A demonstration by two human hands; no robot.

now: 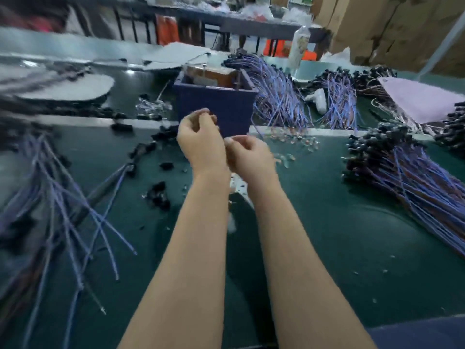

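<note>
My left hand (198, 139) and my right hand (247, 157) are raised close together over the green table (327, 235), just in front of a dark blue box (216, 107). The fingers of both hands are curled inward, fingertips near each other. Blur hides whether anything small sits between them. Loose blue wires (68, 205) with black ends fan out at my left. A thick bundle of blue wires with black connectors (407, 177) lies at my right.
More wire bundles (279, 96) lie behind the box and at the back right. Small clear parts (294, 139) and black caps (158, 195) are scattered on the mat. A pink sheet (422, 99) covers wires far right. A bottle (299, 46) stands at the back.
</note>
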